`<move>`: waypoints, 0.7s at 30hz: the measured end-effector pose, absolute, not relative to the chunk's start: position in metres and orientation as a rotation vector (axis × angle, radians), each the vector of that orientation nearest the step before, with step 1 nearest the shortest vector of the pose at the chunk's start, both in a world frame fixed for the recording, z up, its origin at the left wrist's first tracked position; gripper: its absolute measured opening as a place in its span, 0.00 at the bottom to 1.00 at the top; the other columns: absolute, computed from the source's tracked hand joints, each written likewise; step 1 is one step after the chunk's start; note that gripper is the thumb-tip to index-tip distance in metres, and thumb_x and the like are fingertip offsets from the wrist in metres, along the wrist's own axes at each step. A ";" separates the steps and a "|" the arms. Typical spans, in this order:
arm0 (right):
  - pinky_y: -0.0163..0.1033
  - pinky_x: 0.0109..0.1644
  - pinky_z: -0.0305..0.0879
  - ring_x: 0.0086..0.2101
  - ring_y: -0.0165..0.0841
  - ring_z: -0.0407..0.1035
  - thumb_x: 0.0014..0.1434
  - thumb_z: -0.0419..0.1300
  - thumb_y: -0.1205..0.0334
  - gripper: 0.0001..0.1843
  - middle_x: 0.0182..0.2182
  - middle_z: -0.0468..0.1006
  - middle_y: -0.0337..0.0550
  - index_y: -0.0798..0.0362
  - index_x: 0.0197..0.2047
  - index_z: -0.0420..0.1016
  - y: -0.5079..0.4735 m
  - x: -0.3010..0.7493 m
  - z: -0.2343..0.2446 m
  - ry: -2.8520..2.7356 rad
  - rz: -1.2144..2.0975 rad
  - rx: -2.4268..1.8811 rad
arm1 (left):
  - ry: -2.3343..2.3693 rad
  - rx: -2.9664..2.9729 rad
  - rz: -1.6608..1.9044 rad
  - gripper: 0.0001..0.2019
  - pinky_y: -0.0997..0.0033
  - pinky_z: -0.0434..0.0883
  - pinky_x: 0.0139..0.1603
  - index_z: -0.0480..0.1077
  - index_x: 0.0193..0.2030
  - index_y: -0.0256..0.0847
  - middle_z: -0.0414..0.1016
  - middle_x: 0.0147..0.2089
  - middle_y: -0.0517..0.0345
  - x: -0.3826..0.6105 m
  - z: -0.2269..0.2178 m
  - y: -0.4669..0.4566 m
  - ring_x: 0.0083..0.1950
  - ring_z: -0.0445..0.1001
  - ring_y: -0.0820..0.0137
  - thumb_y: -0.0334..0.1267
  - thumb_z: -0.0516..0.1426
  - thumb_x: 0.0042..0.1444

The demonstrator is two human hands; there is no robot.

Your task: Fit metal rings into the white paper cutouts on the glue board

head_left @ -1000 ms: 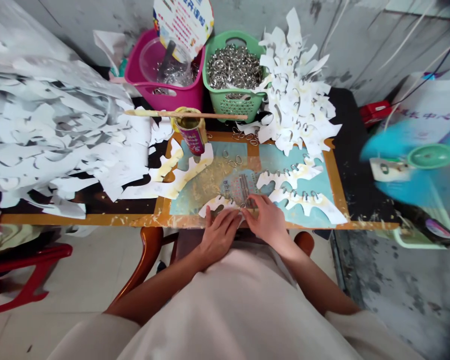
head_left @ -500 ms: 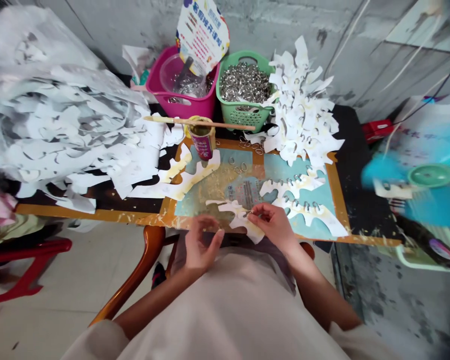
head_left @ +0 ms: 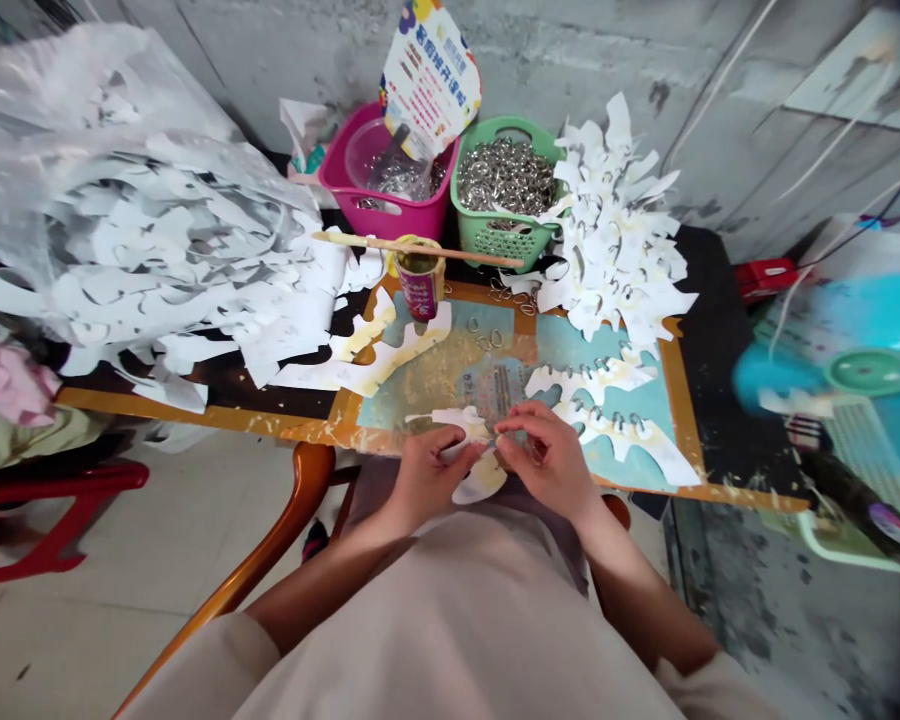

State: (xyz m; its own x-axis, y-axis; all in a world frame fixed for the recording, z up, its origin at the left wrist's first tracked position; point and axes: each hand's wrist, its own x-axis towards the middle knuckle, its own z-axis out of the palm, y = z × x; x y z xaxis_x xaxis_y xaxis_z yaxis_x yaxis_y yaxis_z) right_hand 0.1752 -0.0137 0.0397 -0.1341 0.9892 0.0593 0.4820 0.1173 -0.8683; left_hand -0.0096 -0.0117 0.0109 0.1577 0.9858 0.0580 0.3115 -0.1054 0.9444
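Note:
At the table's front edge lies a white cut-out piece [head_left: 482, 480] with yellowish glue marks, partly hidden by my fingers. My left hand [head_left: 429, 468] is closed on its left side, thumb and index finger pinching near the middle. Opposite it, my right hand [head_left: 546, 456] pinches the same piece, fingertips almost touching the left ones. Any small ring between the fingertips is too small to make out. Right of my hands, cut-outs with metal rings [head_left: 615, 420] along their edges lie on the blue mat [head_left: 675, 463]. A few loose rings [head_left: 489, 341] lie farther back.
A glue can [head_left: 420, 292] carries a brush [head_left: 435, 250] across its top. Behind stand a pink basket [head_left: 390, 220] and a green basket [head_left: 506, 240] of rings. White cut-outs are heaped left [head_left: 195, 270] and right [head_left: 619, 240]. A wooden chair arm [head_left: 311, 485] is at left.
My left hand has moved right, from open beside the cut-out to closed on it. My right hand stays at the piece. The whole view has shifted slightly.

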 end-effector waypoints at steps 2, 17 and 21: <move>0.36 0.32 0.65 0.31 0.31 0.68 0.60 0.59 0.59 0.09 0.39 0.73 0.46 0.52 0.37 0.79 -0.016 0.168 0.043 -1.780 0.882 -1.414 | 1.359 1.630 0.966 0.20 0.75 0.51 0.25 0.55 0.20 0.39 0.50 0.20 0.67 -0.009 0.009 -0.013 0.24 0.51 0.77 0.40 0.58 0.57; 0.35 0.30 0.64 0.28 0.30 0.67 0.60 0.61 0.59 0.06 0.35 0.76 0.42 0.49 0.40 0.76 -0.012 0.173 0.039 -1.850 0.885 -1.380 | 1.170 1.319 0.939 0.20 0.79 0.58 0.24 0.58 0.23 0.39 0.50 0.24 0.66 -0.009 -0.002 -0.014 0.25 0.52 0.78 0.48 0.56 0.61; 0.36 0.38 0.68 0.35 0.33 0.72 0.61 0.59 0.63 0.03 0.34 0.76 0.41 0.49 0.36 0.75 -0.014 0.168 0.032 -1.874 0.823 -1.377 | 1.178 1.429 0.930 0.20 0.78 0.52 0.23 0.56 0.23 0.40 0.50 0.23 0.66 -0.010 0.000 -0.015 0.26 0.51 0.77 0.47 0.58 0.59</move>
